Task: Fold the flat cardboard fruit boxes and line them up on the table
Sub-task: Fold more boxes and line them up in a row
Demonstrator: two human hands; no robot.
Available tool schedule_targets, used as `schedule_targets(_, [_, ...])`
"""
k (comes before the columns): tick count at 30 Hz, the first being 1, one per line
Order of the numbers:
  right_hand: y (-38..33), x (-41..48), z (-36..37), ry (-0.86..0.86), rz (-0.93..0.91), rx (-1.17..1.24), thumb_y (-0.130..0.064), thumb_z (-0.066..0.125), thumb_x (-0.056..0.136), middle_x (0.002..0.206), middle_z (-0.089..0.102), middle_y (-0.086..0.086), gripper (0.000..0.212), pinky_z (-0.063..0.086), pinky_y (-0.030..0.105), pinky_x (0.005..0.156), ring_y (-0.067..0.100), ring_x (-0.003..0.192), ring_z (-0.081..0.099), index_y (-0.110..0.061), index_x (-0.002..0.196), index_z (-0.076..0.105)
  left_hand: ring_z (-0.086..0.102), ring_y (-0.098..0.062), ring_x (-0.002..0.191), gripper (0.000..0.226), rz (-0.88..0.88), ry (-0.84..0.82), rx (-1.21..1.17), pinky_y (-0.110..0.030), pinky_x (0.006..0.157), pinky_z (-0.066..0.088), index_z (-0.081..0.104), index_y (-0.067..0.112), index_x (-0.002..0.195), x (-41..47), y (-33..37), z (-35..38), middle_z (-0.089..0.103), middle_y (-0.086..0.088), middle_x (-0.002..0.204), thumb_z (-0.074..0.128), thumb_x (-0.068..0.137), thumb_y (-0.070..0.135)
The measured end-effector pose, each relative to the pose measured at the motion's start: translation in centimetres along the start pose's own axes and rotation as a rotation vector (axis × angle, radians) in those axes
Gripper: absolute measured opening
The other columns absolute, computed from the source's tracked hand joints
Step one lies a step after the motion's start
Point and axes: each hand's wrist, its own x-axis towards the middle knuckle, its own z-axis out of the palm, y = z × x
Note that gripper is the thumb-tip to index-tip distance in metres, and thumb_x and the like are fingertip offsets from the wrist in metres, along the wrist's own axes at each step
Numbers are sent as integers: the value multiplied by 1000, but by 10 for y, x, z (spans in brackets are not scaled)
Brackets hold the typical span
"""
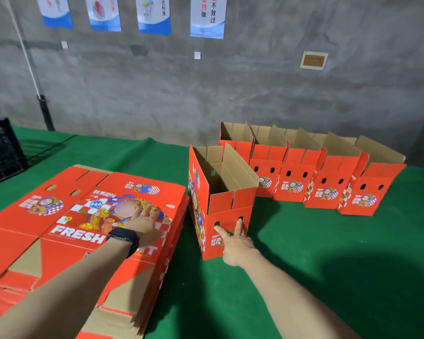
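Lower left: your left hand point(145, 226) is lying flat, fingers released, on the stack of flat fruit boxes point(103, 216), likely claiming the next blank. Centre: your right hand point(235, 243), fingers straight and grasping nothing, is touching the folded box point(220, 204), apparently nudging it toward the row of folded boxes point(328, 184) at right.

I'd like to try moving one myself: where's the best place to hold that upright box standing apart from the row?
Probably by the two finger holes in its near end wall, coming from the front, where the right hand points two fingers. The folded box stands upright, top open, so its rim works from above too.
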Motion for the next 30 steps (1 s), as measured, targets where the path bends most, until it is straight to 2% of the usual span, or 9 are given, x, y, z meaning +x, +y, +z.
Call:
schedule_targets(4, [-5,28,-12,5,4,-16,0,47,88,149,-37,21,95,39,42,108,40,147,-1,-51,146,-8,8,-31,146,70,68,-61,175,-42,116,19,6,27,153,14,-3,0,2,-6,161,34,95,56])
schedule_targets(7, [-6,44,-20,14,-27,-16,3,45,87,151,-37,17,96,50,38,94,39,144,21,-52,146,-5,10,-35,146,69,124,-90,314,-43,116,19,7,25,153,18,-1,-4,8,-12,159,30,96,58])
schedule_targets(9, [-3,53,-24,21,-50,-22,3,45,88,152,-35,15,94,51,37,90,37,139,32,-53,146,-3,19,-38,142,72,151,-96,361,-45,113,26,12,23,152,19,-1,-9,21,-15,156,34,94,60])
schedule_targets(12, [6,68,-30,27,-69,-50,-2,44,93,155,-29,15,86,51,35,89,36,136,36,-53,146,-1,39,-34,127,72,179,-69,379,-43,100,41,24,20,148,21,0,-13,39,-14,141,40,91,62])
schedule_targets(15, [9,84,-37,49,-50,-122,-21,43,100,158,-13,21,70,39,42,106,38,142,23,-50,147,2,38,-33,127,78,194,-61,355,-42,97,42,23,20,148,25,-1,-16,38,-14,140,45,87,65])
schedule_targets(19, [-10,106,-38,99,-3,-238,-38,40,100,153,2,30,57,36,47,106,39,137,24,-43,148,8,40,-29,124,79,195,-18,254,-41,96,45,19,25,149,36,-5,-19,38,-9,137,48,86,64])
schedule_targets(23, [-32,129,-34,117,58,-293,-37,46,98,149,3,35,69,42,45,100,40,135,24,-43,149,-1,34,-27,129,70,187,50,195,-44,105,38,22,28,149,54,0,-14,34,-7,141,45,90,59])
schedule_targets(27, [-49,150,-39,81,110,-372,-29,57,92,147,6,37,88,42,45,97,41,132,28,-44,148,-9,10,-29,145,72,208,14,150,-51,116,16,16,26,151,77,7,-12,8,-1,159,42,92,58])
schedule_targets(30, [-55,163,-43,53,122,-418,-26,60,88,145,8,39,96,43,47,94,43,130,31,-43,148,-13,21,-28,140,67,184,79,133,-49,112,25,20,25,150,95,7,-12,22,-3,153,35,94,59])
